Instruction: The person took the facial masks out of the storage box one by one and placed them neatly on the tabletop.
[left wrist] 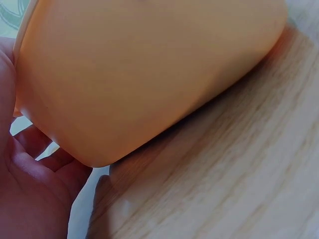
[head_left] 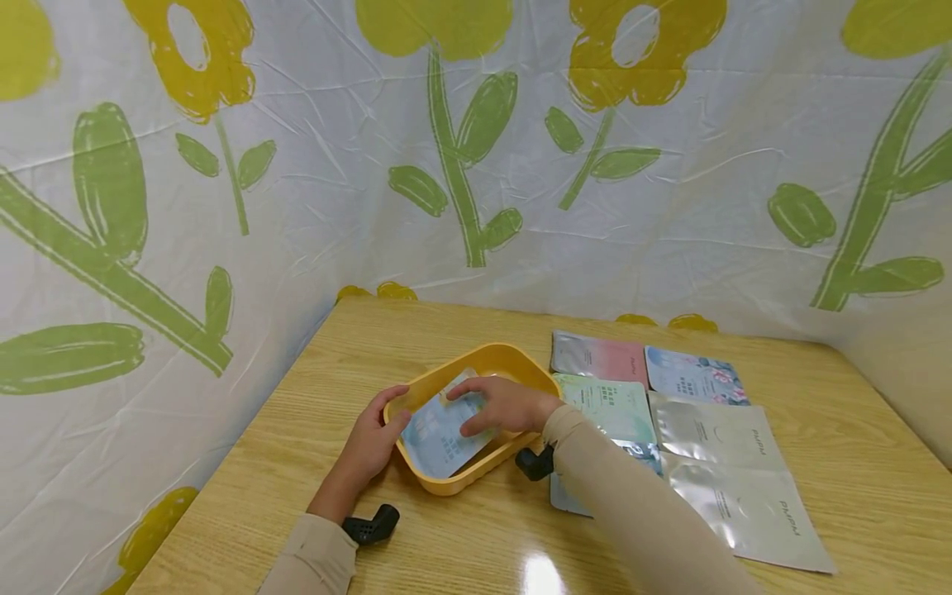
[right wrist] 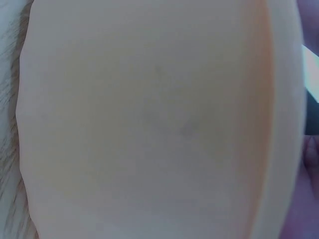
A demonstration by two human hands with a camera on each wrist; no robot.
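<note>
A yellow plastic bin [head_left: 464, 479] stands on the table. My left hand [head_left: 372, 434] grips its left end, with the thumb at the rim; the left wrist view shows the fingers [left wrist: 62, 167] curled against the bin's outside. Inside the bin lies a pale blue sheet mask packet [head_left: 442, 438], tilted. My right hand [head_left: 506, 403] reaches in over the bin's right side, its thumb and fingers spread apart over the packet's face. In the right wrist view the bin wall [right wrist: 149, 114] fills most of the picture and hides most of that hand.
Right of the bin, several sheet mask packets lie in rows: a pink one [head_left: 598, 355], a floral blue one [head_left: 695, 376], a green one [head_left: 610, 405] and silver ones [head_left: 717, 430]. The right forearm covers part of them. A flower-printed curtain [head_left: 320, 190] hangs behind the wooden table [head_left: 297, 463].
</note>
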